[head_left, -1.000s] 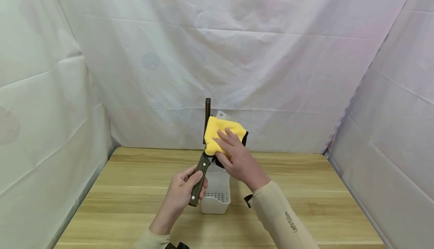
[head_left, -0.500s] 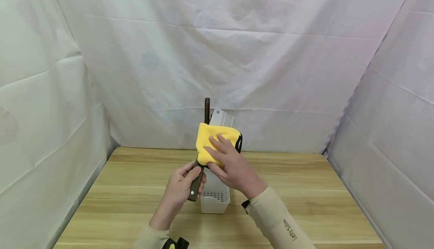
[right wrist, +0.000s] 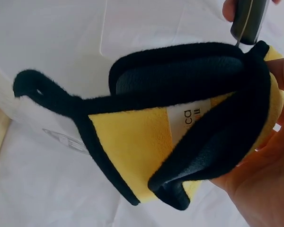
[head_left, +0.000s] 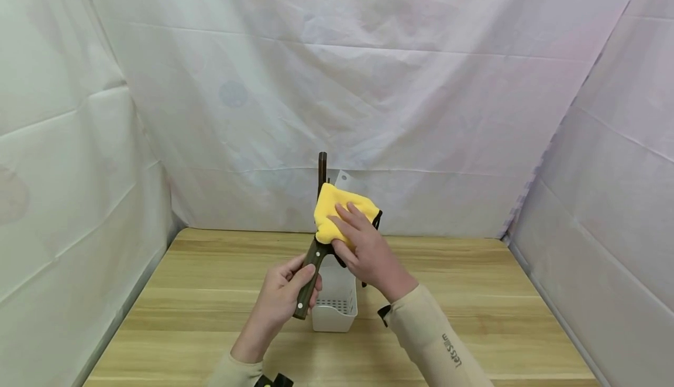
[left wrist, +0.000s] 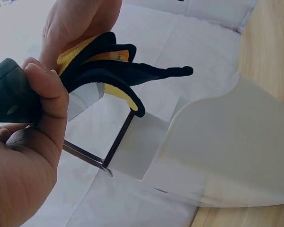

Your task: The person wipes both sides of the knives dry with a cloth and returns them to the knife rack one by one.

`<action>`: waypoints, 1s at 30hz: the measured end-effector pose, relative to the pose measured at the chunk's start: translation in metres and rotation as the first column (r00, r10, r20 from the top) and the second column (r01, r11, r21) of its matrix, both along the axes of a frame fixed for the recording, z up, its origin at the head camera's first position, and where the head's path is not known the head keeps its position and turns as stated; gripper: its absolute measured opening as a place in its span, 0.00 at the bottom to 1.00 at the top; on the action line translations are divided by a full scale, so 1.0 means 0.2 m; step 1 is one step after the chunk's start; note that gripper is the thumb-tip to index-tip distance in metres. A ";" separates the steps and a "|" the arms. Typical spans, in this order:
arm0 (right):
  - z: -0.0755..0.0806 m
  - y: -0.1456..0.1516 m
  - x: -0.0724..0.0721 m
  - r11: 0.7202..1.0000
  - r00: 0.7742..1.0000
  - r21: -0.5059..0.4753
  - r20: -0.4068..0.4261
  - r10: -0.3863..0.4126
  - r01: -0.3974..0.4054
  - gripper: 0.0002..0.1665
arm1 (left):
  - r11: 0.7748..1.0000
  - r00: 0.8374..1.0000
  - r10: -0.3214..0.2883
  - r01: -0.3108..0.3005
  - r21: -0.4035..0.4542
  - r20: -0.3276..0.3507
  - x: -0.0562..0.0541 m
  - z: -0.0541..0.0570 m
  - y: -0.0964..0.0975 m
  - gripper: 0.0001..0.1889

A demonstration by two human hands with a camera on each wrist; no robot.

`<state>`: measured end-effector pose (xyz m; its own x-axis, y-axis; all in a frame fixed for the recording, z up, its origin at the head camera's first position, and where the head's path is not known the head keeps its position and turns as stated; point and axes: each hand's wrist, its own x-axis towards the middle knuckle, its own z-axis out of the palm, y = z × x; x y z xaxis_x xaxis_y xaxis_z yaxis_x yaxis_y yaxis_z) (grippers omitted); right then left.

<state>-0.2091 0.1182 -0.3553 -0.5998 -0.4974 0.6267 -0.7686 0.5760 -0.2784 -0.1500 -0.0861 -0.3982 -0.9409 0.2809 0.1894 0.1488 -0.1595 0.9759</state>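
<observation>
In the head view my left hand grips the dark, riveted handle of a knife, which tilts up and away. My right hand holds a folded yellow cloth with black edging over the blade, fingers spread across its face. The cloth hangs in folds in the right wrist view, with a hanging loop at one corner. A short strip of the grey blade shows under the cloth in the left wrist view; the rest is covered.
A pale perforated basket stands on the wooden table below the hands. Behind the cloth rise a dark upright handle and a white panel with a hole. White fabric encloses the table's back and sides.
The right hand and cloth slid down toward the knife handle, then back up and away. The knife tilted slightly along with this; the left hand kept its grip.
</observation>
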 end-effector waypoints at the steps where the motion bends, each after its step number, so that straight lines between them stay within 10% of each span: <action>1: 0.00 0.00 0.00 1.000 1.000 -0.007 0.003 0.000 0.000 0.24 | 1.000 1.000 0.001 -0.001 0.000 -0.001 0.00 0.00 0.00 0.21; 30: -0.03 0.20 -0.05 0.982 0.981 -0.182 -0.177 -0.073 0.040 0.20 | 1.000 0.999 0.020 -0.019 -0.004 0.028 0.00 0.09 -0.01 0.20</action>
